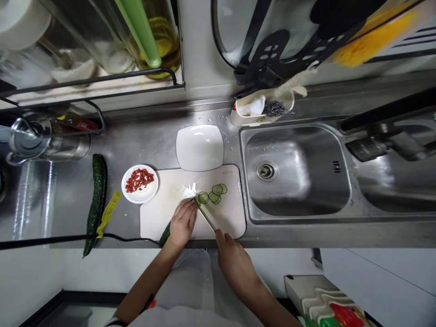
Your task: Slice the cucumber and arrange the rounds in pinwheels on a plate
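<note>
My left hand (183, 223) is closed over a cucumber (165, 234) on the white cutting board (235, 218), covering most of it; one dark green end shows below the hand. In my right hand (235, 261) is the handle of a knife (206, 218). The blade's tip lies at the cucumber's cut end, beside my left fingertips. Several thin cucumber slices (215, 197) lie on the board right of the blade. Behind the board is a white square plate (200, 147). A small white dish (127, 196) with red berries (139, 180) stands at the board's upper left corner.
Another whole cucumber (97, 197) lies at the left, near a yellow tag (109, 212) on a black cable (126, 237) that runs to the board. The metal sink (296, 172) is at the right. A holder (245, 119), a metal pitcher (64, 146) and a rack (136, 75) stand behind.
</note>
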A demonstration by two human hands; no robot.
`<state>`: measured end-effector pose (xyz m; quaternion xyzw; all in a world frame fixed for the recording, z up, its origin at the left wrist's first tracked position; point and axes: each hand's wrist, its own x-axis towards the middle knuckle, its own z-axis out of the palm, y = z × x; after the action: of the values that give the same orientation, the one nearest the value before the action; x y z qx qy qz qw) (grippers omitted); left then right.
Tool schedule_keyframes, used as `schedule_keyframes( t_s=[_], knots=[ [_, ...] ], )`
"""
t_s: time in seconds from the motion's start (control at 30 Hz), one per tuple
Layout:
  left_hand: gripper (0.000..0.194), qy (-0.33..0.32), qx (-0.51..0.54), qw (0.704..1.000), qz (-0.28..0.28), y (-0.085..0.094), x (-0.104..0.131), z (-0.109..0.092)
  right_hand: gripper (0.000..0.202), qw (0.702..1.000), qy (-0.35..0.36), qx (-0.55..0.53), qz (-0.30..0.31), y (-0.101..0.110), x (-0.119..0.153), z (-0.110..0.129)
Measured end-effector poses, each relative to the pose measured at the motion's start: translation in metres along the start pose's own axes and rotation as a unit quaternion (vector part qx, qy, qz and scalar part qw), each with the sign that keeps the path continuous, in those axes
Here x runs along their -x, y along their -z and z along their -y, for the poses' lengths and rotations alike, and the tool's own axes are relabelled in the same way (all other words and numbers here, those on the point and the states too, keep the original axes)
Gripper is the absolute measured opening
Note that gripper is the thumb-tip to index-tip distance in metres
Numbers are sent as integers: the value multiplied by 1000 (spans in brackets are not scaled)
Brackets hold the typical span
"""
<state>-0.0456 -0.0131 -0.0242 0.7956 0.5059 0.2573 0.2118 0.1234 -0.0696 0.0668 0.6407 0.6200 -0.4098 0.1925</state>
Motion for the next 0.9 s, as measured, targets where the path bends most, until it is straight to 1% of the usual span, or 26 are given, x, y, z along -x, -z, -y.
schedule_keyframes(
  t_s=[0.3,0.57,0.67,0.8,0.9],
  knots=[
    [25,-4,-13,1000,-6,-1,1,1,37,1000,4,6,18,10,-2,2],
    [26,-3,-11,1000,-1,-1,1,1,35,1000,15,3,17,10,-8,2],
    [26,-4,-10,1000,-1,-1,1,1,37,1000,18,8,21,11,-9,3],
    [26,-9,-12,1000,-2,-1,1,2,42,1000,24,12,12,11,-13,3],
    [26,-8,-15,1000,-1,-1,1,2,39,1000,23,6,1,7,-16,3]
  ],
)
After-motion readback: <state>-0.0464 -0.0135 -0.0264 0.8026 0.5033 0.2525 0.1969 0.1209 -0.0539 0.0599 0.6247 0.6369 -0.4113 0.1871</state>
